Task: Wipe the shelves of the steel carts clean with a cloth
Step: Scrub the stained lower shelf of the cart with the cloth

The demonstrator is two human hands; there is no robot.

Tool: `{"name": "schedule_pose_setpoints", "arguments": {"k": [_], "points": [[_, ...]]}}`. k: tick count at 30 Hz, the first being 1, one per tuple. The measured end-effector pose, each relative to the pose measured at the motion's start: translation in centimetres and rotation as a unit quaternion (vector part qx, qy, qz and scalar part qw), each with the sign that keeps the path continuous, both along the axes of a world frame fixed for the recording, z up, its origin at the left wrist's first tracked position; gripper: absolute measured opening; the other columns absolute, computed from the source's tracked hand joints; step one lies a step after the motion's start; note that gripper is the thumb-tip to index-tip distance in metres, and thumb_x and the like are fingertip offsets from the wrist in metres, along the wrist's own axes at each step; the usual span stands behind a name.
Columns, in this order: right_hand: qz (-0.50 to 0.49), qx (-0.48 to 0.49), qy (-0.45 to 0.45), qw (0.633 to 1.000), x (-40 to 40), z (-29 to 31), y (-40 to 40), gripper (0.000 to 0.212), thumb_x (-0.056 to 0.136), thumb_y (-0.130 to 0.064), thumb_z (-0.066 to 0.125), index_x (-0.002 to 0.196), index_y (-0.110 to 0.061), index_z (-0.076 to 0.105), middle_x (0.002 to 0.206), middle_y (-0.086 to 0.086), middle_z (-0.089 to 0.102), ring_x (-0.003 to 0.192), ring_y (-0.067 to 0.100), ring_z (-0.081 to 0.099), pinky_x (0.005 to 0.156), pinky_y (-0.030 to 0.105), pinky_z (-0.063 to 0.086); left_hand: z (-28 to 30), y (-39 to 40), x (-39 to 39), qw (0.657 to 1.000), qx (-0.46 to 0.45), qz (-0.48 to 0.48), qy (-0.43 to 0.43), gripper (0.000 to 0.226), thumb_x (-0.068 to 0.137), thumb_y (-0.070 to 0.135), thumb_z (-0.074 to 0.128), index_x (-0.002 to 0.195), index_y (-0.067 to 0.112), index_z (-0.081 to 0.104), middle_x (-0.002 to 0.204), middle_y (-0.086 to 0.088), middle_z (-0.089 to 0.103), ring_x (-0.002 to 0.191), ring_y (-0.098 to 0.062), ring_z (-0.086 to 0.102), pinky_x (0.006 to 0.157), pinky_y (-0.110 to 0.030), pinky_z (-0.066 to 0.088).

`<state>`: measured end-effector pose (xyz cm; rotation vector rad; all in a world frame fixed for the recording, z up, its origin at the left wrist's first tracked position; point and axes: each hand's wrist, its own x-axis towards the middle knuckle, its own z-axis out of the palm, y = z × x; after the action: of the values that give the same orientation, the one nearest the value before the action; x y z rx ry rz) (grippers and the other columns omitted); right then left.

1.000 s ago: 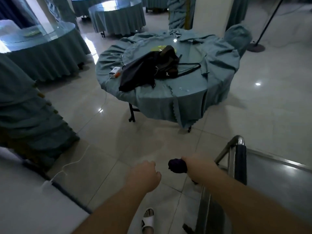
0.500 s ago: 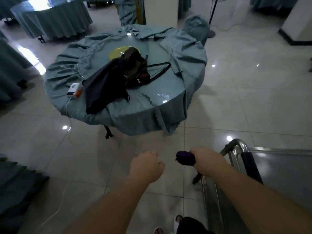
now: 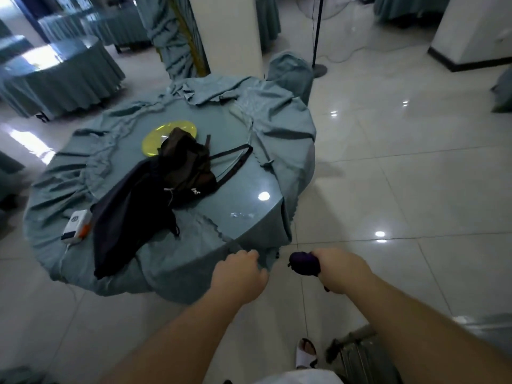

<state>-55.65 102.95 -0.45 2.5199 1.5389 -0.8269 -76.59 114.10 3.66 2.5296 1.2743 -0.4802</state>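
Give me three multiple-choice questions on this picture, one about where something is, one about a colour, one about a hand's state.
1. Where does the round yellow plate lie?
A. on the tiled floor
B. on the teal-draped round table
C. on a steel cart

2. What colour is the bunched cloth in the right hand?
A. white
B. orange
C. dark purple

3. How is the left hand?
A. curled, holding nothing
B. gripping the dark bag
C. flat on the floor

Answers: 1 B, it sits on the tabletop behind the dark bag. 2 C, purple shows past the fingers. 3 A, a fist, nothing seen in it.

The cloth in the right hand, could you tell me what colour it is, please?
Dark purple; the cloth shows in the head view.
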Motion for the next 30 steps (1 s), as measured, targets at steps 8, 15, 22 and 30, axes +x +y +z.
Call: {"name": "schedule_pose_setpoints", "arguments": {"k": [8, 15, 22, 30], "points": [[-0.083, 0.0, -0.013, 0.996, 12.0, 0.3, 3.4, 0.034, 0.088, -0.019, 0.062, 0.12, -0.03, 0.061, 0.103, -0.002, 0.065, 0.089, 0.021, 0.066, 0.08, 0.04, 0.06, 0.3, 6.7, 14.6, 0.996, -0.003, -0.092, -0.019, 0.03, 0.101, 0.049, 0.045, 0.113, 0.023, 0.055, 0.116, -0.001, 0.061, 0.103, -0.024, 0.061, 0.078, -0.037, 0.043], [-0.183, -0.032, -0.016, 0.982, 22.3, -2.4, 5.6, 0.031, 0.089, -0.019, 0.063, 0.119, -0.027, 0.061, 0.104, -0.002, 0.063, 0.086, 0.019, 0.065, 0.076, 0.036, 0.06, -1.5, 13.3, 28.3, 0.978, -0.033, -0.204, -0.011, 0.049, 0.102, 0.046, 0.044, 0.145, 0.024, 0.051, 0.138, -0.002, 0.06, 0.121, -0.027, 0.059, 0.096, -0.04, 0.049], [-0.322, -0.038, -0.008, 0.946, 31.0, -1.5, 5.7, 0.03, 0.09, -0.019, 0.062, 0.119, -0.029, 0.06, 0.097, -0.005, 0.063, 0.081, 0.017, 0.064, 0.069, 0.035, 0.058, -2.8, 17.2, 42.9, 0.939, -0.065, -0.337, -0.003, 0.053, 0.102, 0.051, 0.043, 0.148, 0.024, 0.048, 0.14, -0.003, 0.059, 0.124, -0.029, 0.059, 0.099, -0.042, 0.051], [-0.485, -0.055, 0.004, 0.873, 36.8, -1.6, -2.6, 0.031, 0.093, -0.022, 0.063, 0.123, -0.024, 0.059, 0.106, 0.001, 0.067, 0.088, 0.022, 0.065, 0.078, 0.038, 0.059, -3.0, 11.7, 57.4, 0.869, -0.058, -0.491, 0.015, 0.051, 0.101, 0.05, 0.045, 0.145, 0.025, 0.051, 0.137, -0.002, 0.061, 0.123, -0.026, 0.058, 0.101, -0.041, 0.046]]}}
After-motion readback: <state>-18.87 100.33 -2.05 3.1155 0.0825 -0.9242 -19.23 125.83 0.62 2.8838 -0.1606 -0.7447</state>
